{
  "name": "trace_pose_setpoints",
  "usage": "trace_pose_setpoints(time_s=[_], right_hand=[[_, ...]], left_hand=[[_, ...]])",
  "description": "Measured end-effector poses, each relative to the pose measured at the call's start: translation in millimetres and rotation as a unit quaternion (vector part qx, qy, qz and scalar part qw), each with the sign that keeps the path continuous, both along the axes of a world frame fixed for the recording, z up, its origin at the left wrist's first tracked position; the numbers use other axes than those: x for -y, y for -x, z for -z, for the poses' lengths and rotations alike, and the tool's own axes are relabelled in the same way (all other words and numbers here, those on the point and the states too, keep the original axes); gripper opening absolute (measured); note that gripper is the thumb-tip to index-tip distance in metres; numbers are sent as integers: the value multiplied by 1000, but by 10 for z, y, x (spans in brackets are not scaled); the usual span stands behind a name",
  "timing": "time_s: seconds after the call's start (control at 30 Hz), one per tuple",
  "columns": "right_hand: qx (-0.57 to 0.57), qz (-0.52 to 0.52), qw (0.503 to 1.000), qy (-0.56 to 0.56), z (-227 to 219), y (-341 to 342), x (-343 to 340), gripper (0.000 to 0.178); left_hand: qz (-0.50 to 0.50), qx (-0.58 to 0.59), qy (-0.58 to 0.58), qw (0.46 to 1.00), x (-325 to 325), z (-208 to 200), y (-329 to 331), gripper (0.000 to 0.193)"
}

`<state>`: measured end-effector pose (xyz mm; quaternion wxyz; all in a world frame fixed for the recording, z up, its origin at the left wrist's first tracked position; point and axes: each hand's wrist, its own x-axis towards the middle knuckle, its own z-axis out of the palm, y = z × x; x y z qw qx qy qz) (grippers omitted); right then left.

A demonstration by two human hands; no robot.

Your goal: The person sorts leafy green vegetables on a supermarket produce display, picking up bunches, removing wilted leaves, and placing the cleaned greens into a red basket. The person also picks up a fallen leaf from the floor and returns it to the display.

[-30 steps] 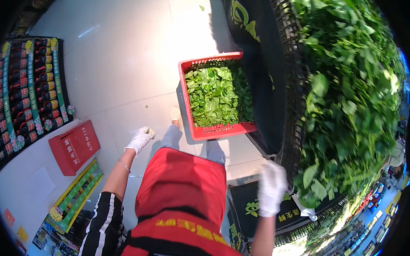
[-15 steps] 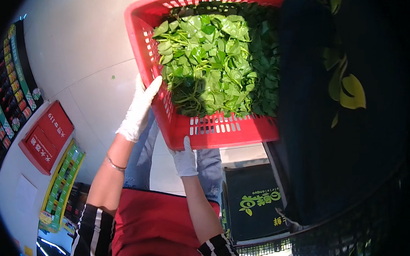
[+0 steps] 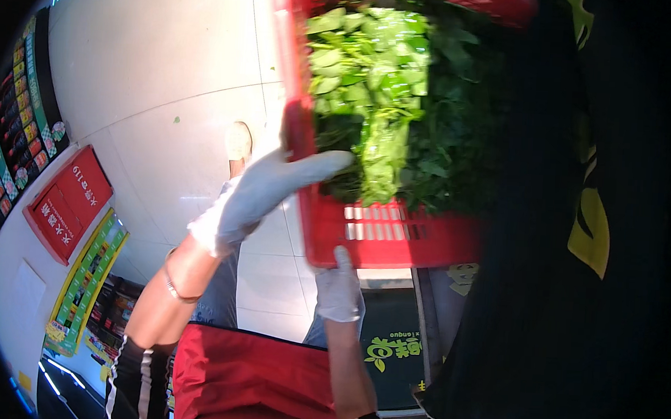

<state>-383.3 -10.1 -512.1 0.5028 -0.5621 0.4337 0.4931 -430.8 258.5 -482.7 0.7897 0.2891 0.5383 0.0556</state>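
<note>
A red plastic crate (image 3: 395,239) full of green leafy vegetables (image 3: 380,83) is lifted off the white floor in front of me. My left hand (image 3: 264,190), in a white glove, grips the crate's left rim with the fingers hooked over the edge. My right hand (image 3: 337,285), also gloved, holds the crate's near bottom corner from below. My red apron (image 3: 251,379) shows at the bottom.
A dark produce stand (image 3: 578,222) fills the right side, close against the crate. Its base carries a black panel with a green sign (image 3: 389,349). On the left stand a shelf of packaged goods (image 3: 13,132) and a red sign (image 3: 67,199). One shoe (image 3: 238,140) rests on the white tiled floor (image 3: 152,86).
The crate went from resting on the floor to being held in both hands. It has come up and nearer, now filling the top of the view.
</note>
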Motion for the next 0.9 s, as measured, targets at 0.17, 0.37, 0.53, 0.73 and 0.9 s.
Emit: trace_pose_setpoints(time_s=[0.17, 0.37, 0.53, 0.73, 0.9], right_hand=[[126, -76, 987, 66, -80, -1196, 291, 46], [482, -580, 541, 372, -451, -2240, 344, 44], [726, -550, -248, 330, -310, -3006, -208, 49], [427, -751, -425, 271, -655, -2009, -29, 48], [383, -899, 50, 207, -867, -869, 383, 43]], left_hand=[[91, 21, -77, 993, 43, 300, -1081, 118], [125, 147, -1, 981, 210, 474, -1658, 117], [7, 66, 78, 995, 834, 739, -529, 75], [-80, -201, 124, 968, 1120, 1013, 2013, 47], [-126, -264, 119, 949, 1053, 980, 2841, 38]])
